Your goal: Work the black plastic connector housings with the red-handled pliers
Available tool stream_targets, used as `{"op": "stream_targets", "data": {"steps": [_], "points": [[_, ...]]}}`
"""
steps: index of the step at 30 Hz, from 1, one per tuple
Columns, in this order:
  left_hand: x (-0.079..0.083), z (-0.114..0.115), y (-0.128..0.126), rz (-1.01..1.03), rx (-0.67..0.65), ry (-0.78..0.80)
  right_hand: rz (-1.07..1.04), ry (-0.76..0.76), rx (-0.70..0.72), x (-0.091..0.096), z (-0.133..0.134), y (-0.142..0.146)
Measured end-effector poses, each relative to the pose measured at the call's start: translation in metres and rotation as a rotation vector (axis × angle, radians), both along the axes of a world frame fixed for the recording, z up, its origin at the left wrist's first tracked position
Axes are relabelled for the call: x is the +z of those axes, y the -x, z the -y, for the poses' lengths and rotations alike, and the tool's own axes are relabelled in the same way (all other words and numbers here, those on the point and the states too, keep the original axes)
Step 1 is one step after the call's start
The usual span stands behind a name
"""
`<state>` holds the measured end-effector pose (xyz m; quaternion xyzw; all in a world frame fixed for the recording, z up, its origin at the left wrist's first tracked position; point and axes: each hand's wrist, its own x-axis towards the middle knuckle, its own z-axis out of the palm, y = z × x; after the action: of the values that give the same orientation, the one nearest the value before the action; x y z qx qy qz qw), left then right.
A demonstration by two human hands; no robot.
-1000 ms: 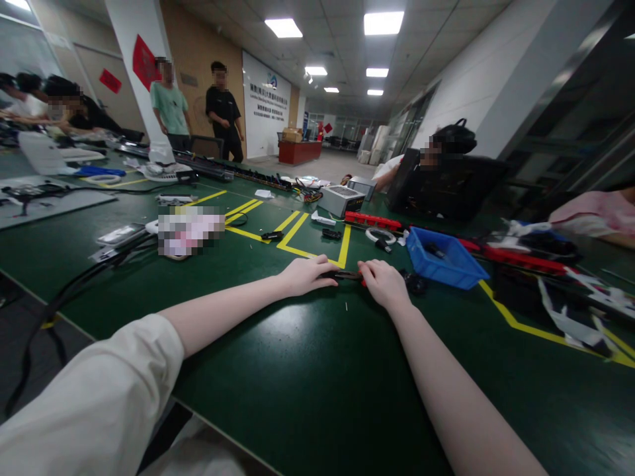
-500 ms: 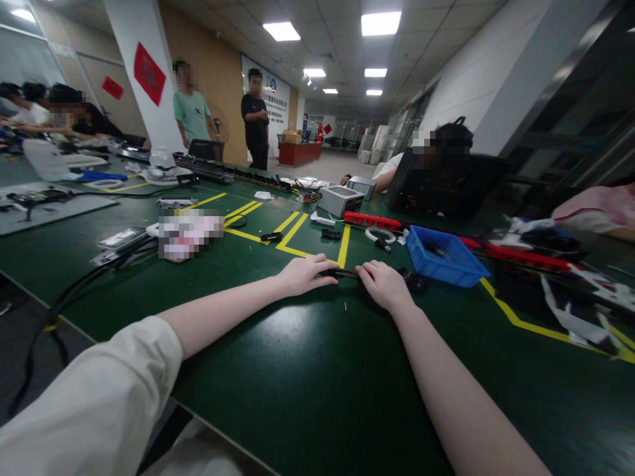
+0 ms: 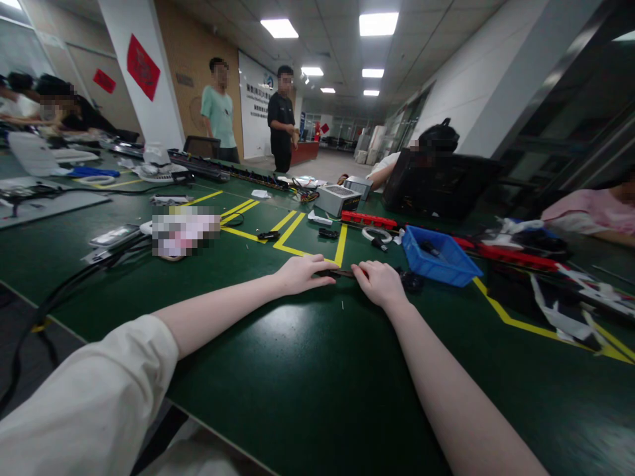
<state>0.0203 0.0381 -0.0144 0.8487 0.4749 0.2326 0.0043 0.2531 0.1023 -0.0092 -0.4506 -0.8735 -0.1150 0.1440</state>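
Black and slim, an item (image 3: pixel 342 272) bridges the gap between the person's left hand (image 3: pixel 303 274) and right hand (image 3: pixel 381 283), the thumb and fingers of each closed on it, though I cannot tell whether it is one piece or two. A little red shows at the right hand's fingers. On the near side of the two hands, a white sliver (image 3: pixel 342 305) lies on the green table (image 3: pixel 297 410). Just beside the right hand sits a dark bundle (image 3: pixel 411 280), and past that a blue bin (image 3: pixel 441 270). Straight beyond the hands, yellow tape (image 3: pixel 340 248) marks the tabletop around a small black part (image 3: pixel 328 233); another black part (image 3: pixel 268 235) lies beyond the left hand. Farther out from the right hand is a looped white cable (image 3: pixel 376 235), and beyond both hands, a grey metal box (image 3: pixel 338 200). Well past everything, two people stand.
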Motion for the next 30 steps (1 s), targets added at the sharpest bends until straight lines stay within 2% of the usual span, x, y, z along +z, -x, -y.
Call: {"op": "stream_targets", "data": {"steps": [8, 17, 30], "points": [[0.0006, 0.0000, 0.0008, -0.031, -0.014, 0.009, 0.030, -0.008, -0.001, 0.0018, 0.0020, 0.0009], [-0.0030, -0.0020, 0.0005, 0.033, -0.064, 0.030, 0.033, -0.031, 0.009, 0.0035, 0.0067, 0.0014], [-0.0059, -0.0038, 0.0008, 0.018, -0.047, 0.015, 0.013, -0.002, -0.007, 0.0034, 0.0070, 0.0018]]}}
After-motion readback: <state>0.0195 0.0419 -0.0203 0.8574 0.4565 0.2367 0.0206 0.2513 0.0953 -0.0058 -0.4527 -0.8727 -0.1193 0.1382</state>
